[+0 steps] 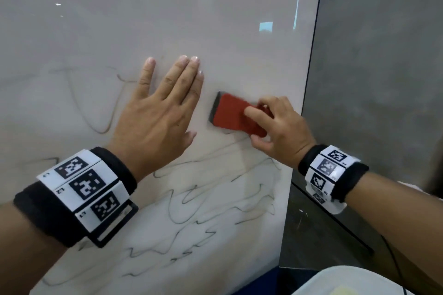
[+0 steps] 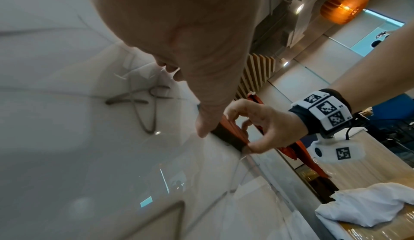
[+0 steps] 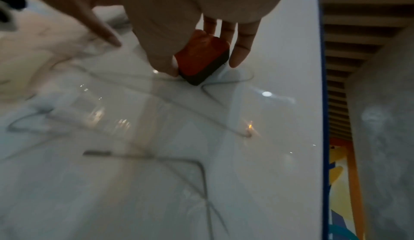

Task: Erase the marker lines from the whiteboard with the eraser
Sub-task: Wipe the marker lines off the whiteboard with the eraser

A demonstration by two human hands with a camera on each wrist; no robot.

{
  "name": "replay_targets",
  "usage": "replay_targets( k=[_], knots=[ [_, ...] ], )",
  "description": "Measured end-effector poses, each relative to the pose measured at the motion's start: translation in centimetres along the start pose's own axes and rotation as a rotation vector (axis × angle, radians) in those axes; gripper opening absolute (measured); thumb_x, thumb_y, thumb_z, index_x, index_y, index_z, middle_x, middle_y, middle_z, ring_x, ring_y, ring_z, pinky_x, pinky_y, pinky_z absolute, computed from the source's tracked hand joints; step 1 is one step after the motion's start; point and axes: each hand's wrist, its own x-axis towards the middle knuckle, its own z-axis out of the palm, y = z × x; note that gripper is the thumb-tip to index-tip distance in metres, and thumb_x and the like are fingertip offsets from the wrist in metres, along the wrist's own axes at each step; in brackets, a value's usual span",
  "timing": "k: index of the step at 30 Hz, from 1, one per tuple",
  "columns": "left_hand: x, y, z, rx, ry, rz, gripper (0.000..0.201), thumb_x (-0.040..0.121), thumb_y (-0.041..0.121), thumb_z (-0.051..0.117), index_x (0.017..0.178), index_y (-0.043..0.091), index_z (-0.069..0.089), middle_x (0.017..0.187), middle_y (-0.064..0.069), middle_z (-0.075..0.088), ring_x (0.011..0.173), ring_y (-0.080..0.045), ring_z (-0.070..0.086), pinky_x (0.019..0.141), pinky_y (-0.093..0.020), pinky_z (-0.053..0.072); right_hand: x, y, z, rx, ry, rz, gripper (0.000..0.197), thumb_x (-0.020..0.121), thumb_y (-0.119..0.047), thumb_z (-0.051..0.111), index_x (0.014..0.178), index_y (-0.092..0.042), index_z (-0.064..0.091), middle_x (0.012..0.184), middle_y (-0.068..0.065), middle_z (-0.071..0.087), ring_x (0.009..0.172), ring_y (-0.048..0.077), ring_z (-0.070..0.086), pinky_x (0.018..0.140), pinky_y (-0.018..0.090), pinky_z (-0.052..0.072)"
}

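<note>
A glossy whiteboard fills the head view, its upper part blank and its lower part covered with dark wavy marker lines. My right hand grips a red eraser with a dark felt base and presses it flat against the board near the right edge. In the right wrist view the eraser sits between thumb and fingers, felt side on the board. My left hand lies flat on the board just left of the eraser, fingers straight. The left wrist view shows the right hand pinching the eraser.
The board's dark right edge borders a grey concrete wall. Faint half-wiped lines run left of the left hand. A white cloth lies on a wooden surface below, and a thin black cable hangs by my right forearm.
</note>
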Motion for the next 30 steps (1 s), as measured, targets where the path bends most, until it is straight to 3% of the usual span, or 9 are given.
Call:
replay_targets(
  k=[4,9,14,16,20,22,26,28,30],
  knots=[
    [-0.5,0.6,0.5,-0.006,0.016,0.001,0.097,0.08,0.045,0.065,0.154,-0.001,0.021,0.164,-0.017,0.012,0.152,-0.028,0.011,0.119,-0.06,0.008,-0.9,1.0,0.4,-0.038,-0.097,-0.146,0.058,0.072,-0.024,0.071,0.124,-0.024,0.047,0.114,0.015,0.058,0.094,0.032,0.051,0.062,0.04,0.051],
    [-0.8,1.0,0.9,-0.01,0.015,-0.016,0.094,0.084,0.045,0.06,0.155,-0.001,0.017,0.164,-0.018,0.009,0.153,-0.028,0.008,0.119,-0.061,0.006,-0.7,1.6,0.4,0.052,0.061,0.148,0.055,0.072,-0.03,0.068,0.123,-0.028,0.048,0.115,0.011,0.055,0.097,0.028,0.049,0.061,0.035,0.05],
    [-0.8,1.4,1.1,-0.006,0.002,-0.022,0.096,0.084,0.046,0.06,0.155,-0.001,0.016,0.164,-0.018,0.007,0.153,-0.028,0.006,0.118,-0.063,0.005,-2.9,1.5,1.7,-0.015,-0.099,-0.198,0.054,0.073,-0.024,0.068,0.123,-0.024,0.048,0.115,0.012,0.048,0.096,0.034,0.053,0.064,0.042,0.051],
    [-0.8,1.5,1.1,0.003,-0.006,-0.025,0.096,0.084,0.046,0.061,0.155,-0.001,0.016,0.164,-0.018,0.006,0.153,-0.028,0.006,0.118,-0.063,0.005,-1.8,2.6,1.0,-0.012,-0.056,-0.12,0.054,0.072,-0.027,0.066,0.123,-0.025,0.048,0.115,0.011,0.049,0.095,0.034,0.051,0.066,0.042,0.052],
    [-1.1,2.1,1.3,0.0,-0.014,-0.027,0.096,0.084,0.046,0.061,0.155,0.0,0.016,0.164,-0.018,0.006,0.153,-0.028,0.005,0.118,-0.064,0.005,-1.5,2.9,0.5,0.072,0.054,0.217,0.052,0.072,-0.035,0.061,0.122,-0.029,0.047,0.115,0.008,0.051,0.1,0.029,0.048,0.058,0.035,0.05],
    [-1.2,2.4,1.5,0.002,-0.013,-0.024,0.096,0.084,0.045,0.061,0.155,-0.001,0.016,0.164,-0.019,0.006,0.153,-0.029,0.005,0.118,-0.064,0.005,-2.7,2.4,1.3,0.059,0.037,0.183,0.051,0.072,-0.035,0.06,0.121,-0.027,0.047,0.115,0.009,0.05,0.098,0.029,0.047,0.058,0.034,0.049],
    [-1.4,2.8,1.7,0.012,-0.011,-0.02,0.095,0.085,0.045,0.06,0.155,0.0,0.014,0.164,-0.018,0.005,0.153,-0.029,0.006,0.118,-0.063,0.003,-4.0,3.4,1.4,-0.03,-0.102,-0.066,0.056,0.071,-0.027,0.07,0.122,-0.024,0.047,0.114,0.013,0.053,0.095,0.032,0.049,0.061,0.036,0.048],
    [-1.3,2.9,1.7,0.015,-0.013,-0.018,0.095,0.086,0.046,0.06,0.155,0.0,0.014,0.164,-0.018,0.005,0.153,-0.029,0.006,0.118,-0.063,0.003,-3.1,4.7,0.6,-0.027,-0.076,0.008,0.056,0.071,-0.027,0.069,0.122,-0.025,0.047,0.115,0.013,0.053,0.097,0.035,0.05,0.061,0.038,0.051],
    [-1.3,3.0,1.8,0.009,-0.01,-0.018,0.095,0.086,0.045,0.06,0.155,0.0,0.014,0.164,-0.018,0.005,0.153,-0.029,0.006,0.118,-0.064,0.003,-2.7,5.2,0.3,0.042,0.005,0.213,0.055,0.071,-0.026,0.068,0.121,-0.027,0.046,0.116,0.013,0.051,0.101,0.034,0.047,0.059,0.038,0.051]
  ],
)
